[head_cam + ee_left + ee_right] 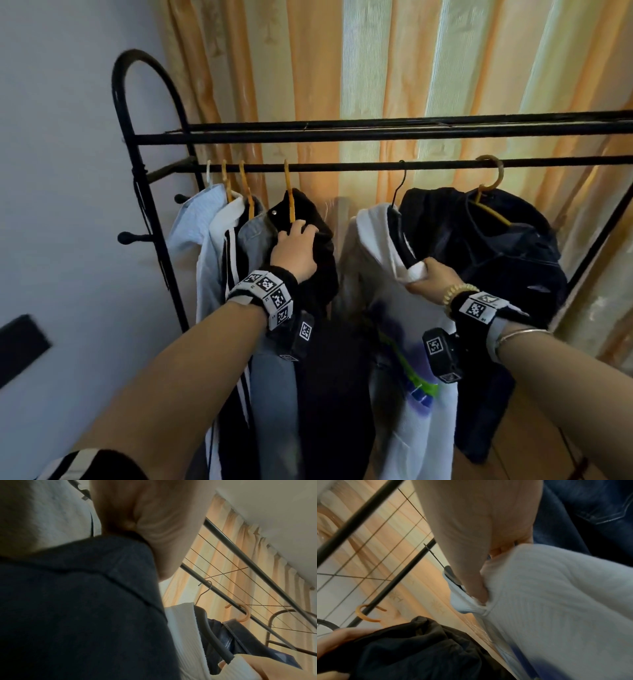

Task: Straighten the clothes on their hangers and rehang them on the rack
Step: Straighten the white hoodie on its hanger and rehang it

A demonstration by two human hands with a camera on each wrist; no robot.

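A black rack rail carries several hung garments. My left hand grips the top of a black garment on an orange hanger; in the left wrist view the dark cloth fills the frame under the hand. My right hand pinches the shoulder of a white printed shirt on a black hanger; in the right wrist view my thumb presses into the white cloth. A dark denim piece hangs to the right on another orange hanger.
To the left hang a light blue shirt, a black piece with white stripes and grey jeans. An orange curtain is behind the rack, a white wall at left. A gap on the rail separates the two groups.
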